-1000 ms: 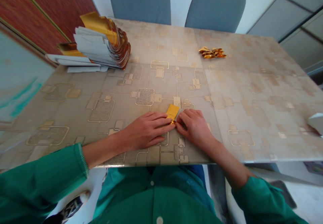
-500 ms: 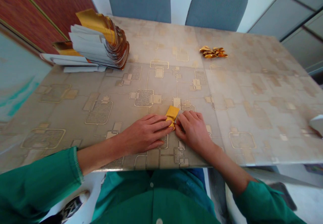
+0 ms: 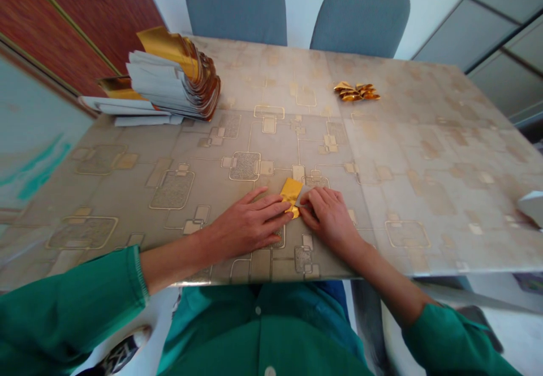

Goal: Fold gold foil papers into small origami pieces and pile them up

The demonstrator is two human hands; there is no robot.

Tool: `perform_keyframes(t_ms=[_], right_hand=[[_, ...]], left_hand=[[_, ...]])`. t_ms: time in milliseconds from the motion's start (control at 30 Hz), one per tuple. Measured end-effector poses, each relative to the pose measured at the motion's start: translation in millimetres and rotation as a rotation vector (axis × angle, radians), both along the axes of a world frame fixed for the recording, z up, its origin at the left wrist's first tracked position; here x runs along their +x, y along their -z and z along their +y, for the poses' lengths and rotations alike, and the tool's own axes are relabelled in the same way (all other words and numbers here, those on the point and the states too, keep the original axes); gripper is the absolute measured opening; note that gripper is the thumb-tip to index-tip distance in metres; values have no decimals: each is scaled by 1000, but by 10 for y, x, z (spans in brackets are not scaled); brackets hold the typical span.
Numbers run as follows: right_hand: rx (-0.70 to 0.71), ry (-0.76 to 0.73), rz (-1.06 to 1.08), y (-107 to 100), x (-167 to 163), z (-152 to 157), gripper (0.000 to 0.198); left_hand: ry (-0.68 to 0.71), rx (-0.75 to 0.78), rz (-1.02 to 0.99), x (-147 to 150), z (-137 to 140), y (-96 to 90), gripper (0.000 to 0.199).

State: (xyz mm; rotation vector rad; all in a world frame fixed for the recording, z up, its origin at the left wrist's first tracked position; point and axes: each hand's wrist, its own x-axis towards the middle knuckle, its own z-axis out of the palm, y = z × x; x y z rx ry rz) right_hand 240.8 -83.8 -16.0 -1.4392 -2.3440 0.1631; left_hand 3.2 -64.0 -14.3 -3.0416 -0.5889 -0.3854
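Observation:
A small piece of gold foil paper (image 3: pixel 292 188) lies on the table near its front edge, partly folded, with a greyish-white underside showing at its right. Flat and stretched out, my left hand (image 3: pixel 254 217) rests with its fingertips on the paper's lower left. My right hand (image 3: pixel 328 215) is closed at the paper's right side, thumb and forefinger pinching its edge. The fingertips cover part of the folds.
A tall stack of folded gold and white paper (image 3: pixel 169 76) stands at the back left. Several folded gold pieces (image 3: pixel 357 91) lie at the back right. Two grey-blue chairs (image 3: pixel 235 8) stand behind the patterned table (image 3: pixel 407 184). A white object (image 3: pixel 532 206) sits at the right edge.
My right fingers have shifted slightly right, and more of the paper's pale underside and lower gold part shows. My left hand stays on the paper. The view has tilted a little.

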Motion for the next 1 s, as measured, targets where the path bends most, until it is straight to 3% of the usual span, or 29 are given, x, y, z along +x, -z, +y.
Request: perform_keyframes(t_ms=[267,433,633,867,1000], right_hand=[[223,-316,-61,-101,159,-44,19],[185,-304,-93,-91,185,-49,22],[97,-283,-130,-173,85,-37,23],[34,-562,-132,-271,132,225,26],[-3,-601,-151,-267,89,359,23]], left_hand=[[2,-2,0,66,-22,-35,50],[-4,5,-17,75,6,-22,46],[91,44,-53,-20,269,-14,25],[87,110,6,-42,319,-122,26],[56,140,-14,-19,213,-105,26]])
